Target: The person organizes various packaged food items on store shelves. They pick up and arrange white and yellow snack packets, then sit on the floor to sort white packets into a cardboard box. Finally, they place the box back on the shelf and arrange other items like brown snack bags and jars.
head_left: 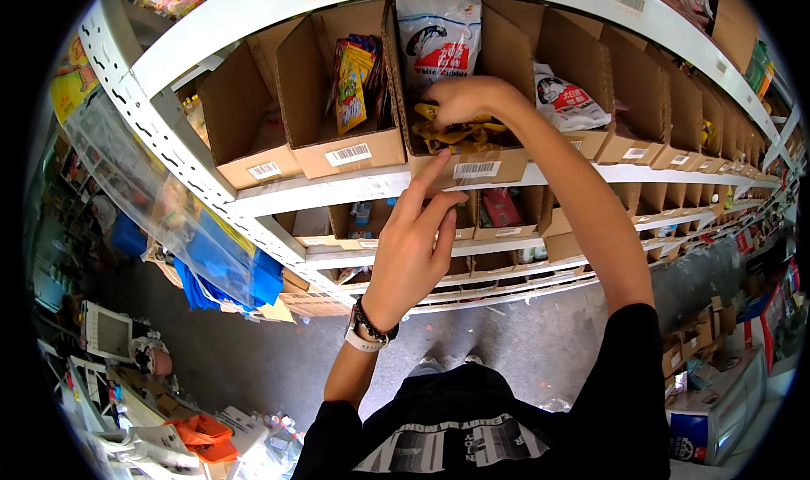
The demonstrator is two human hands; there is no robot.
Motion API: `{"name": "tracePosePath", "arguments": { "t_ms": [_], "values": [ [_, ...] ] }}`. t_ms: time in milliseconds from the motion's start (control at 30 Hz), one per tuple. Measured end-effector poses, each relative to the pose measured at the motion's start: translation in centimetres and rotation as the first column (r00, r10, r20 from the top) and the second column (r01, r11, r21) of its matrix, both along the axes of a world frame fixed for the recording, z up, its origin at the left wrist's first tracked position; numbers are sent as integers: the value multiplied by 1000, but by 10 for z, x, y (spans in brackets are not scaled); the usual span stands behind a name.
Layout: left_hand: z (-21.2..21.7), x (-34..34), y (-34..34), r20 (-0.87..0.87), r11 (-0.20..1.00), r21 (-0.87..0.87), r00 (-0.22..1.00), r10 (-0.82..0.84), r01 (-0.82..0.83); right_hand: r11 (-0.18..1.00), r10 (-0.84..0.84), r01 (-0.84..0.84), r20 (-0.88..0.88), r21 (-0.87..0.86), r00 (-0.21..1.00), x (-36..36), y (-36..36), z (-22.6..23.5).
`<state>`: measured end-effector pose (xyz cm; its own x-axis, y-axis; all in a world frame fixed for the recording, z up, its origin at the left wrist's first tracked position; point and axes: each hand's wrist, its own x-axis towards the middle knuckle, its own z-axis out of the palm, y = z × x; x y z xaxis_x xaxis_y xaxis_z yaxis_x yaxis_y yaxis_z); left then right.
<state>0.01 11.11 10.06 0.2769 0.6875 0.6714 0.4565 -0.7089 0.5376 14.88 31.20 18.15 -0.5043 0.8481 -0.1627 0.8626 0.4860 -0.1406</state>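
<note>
The right hand (460,100) reaches down into a box (511,168) made of brown cardboard. The box is long and thin, with flat walls and a bumpy cut edge. Under the fingers of that hand lie the crinkly yellow packets (483,136), shiny and bent, with dark patches. They sit low in the box, just behind its front wall.

Just behind the right hand stands a puffy white bag (439,37), smooth and shiny like plastic, with red and black pictures on it. Another puffy bag (569,105), white and red, leans to the right of the right wrist. To the left of the right hand, flat, bright packets (356,79) stand in a bunch in the next box. Below the boxes and behind the left hand runs a shelf (321,191) of smooth white metal. A soft-looking, wrinkled blue sheet (245,269) hangs well to the left of the left hand.

The right arm comes up and bends in toward the left, with the wrist curved and the fingers pointing down. Some fingertips are hidden, so I cannot tell if they pinch a packet.

The left hand (413,248) is loose, with its fingers a bit apart. One long finger points up, near the front wall of the box, and the others curl to the right. Its wrist wears a bracelet (369,320) of round dark beads and a watch (361,339) with a pale band.
</note>
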Motion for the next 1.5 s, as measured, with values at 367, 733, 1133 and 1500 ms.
{"name": "tracePosePath", "arguments": {
  "t_ms": [367, 733, 1133, 1500],
  "values": [
    [-5, -3, 3, -33, 999, 49, 999, 9, -8, 916, -68, 156, -240, 370, 968, 12, -20, -1],
    [-8, 3, 4, -46, 997, 72, 999, 23, -20, 968, 0, 191, -764, 161, 645, -4, -1, -18],
    [-8, 6, -2, -71, 999, 11, 997, 40, -39, 915, -200, 354, -545, 193, 814, -14, 38, -36],
    [-8, 2, -4, -84, 1000, 5, 996, 27, -27, 928, -79, 293, -646, 231, 759, 14, 35, -28]
  ]
}}
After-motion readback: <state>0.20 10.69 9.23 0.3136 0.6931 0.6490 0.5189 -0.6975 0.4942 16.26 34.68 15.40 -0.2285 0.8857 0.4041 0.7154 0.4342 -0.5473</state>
